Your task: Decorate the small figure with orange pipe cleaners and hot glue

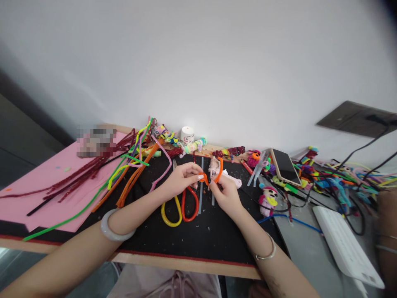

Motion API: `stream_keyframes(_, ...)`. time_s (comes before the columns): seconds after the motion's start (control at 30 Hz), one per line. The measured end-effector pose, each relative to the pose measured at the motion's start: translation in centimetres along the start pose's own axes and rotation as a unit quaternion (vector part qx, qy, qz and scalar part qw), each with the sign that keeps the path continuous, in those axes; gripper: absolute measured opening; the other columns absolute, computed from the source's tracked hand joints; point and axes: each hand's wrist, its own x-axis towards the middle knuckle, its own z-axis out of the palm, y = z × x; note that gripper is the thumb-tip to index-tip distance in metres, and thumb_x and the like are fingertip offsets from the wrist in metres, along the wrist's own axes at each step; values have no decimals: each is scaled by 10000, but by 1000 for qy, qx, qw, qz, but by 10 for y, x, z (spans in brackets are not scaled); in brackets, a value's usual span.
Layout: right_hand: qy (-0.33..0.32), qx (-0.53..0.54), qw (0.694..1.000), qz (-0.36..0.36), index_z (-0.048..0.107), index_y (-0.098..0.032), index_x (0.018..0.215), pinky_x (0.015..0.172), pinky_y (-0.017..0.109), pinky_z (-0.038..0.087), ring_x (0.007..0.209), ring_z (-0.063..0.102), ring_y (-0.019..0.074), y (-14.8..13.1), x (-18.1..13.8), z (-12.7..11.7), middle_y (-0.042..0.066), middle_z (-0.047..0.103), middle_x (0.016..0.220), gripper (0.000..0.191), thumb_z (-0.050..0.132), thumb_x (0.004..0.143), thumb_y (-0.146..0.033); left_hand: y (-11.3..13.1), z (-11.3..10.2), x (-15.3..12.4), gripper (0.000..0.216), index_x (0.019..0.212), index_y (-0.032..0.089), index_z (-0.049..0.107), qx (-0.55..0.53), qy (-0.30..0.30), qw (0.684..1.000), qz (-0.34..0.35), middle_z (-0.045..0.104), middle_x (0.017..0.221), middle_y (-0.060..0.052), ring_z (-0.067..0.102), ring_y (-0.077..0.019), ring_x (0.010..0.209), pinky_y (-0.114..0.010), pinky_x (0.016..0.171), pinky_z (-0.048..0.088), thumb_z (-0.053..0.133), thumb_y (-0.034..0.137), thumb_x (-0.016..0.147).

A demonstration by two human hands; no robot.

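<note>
Over a black mat (192, 236) my left hand (181, 178) and my right hand (226, 192) meet on a bent orange pipe cleaner (218, 171). Both hands pinch it, the left at its left end, the right lower down. The pipe cleaner curves around a small pale fuzzy piece (214, 165) held between the hands. Just below my hands lie scissors with one yellow and one red handle loop (180, 207). I wear a pale bangle on the left wrist and a thin bracelet on the right.
Loose pipe cleaners (124, 174) spread over a pink sheet (40, 182) at left. Small pipe-cleaner figures (268, 200), a phone (285, 165), a white cup (187, 134), tangled cables and a white keyboard (344, 244) lie at right. A wall stands behind.
</note>
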Motion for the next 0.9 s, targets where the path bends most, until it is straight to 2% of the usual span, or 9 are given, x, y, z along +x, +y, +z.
stream_keyframes(0.37, -6, 11, 1000, 7, 515, -177, 634, 519, 241, 336, 529, 425, 120, 0, 0, 1, -19, 471, 557, 216, 460, 839, -218, 0, 1, 0, 191, 860, 134, 533, -9, 5, 1000, -5, 602, 749, 7, 526, -53, 510, -207, 540, 455, 637, 239, 739)
stream_keyframes(0.9, -17, 34, 999, 7, 559, -177, 670, 579, 261, 379, 599, 486, 144, -2, 0, 2, 7, 555, 613, 214, 460, 855, -224, 3, 3, -1, 267, 927, 146, 502, -3, 16, 1000, -1, 586, 715, 19, 537, -68, 509, -221, 540, 463, 640, 273, 737)
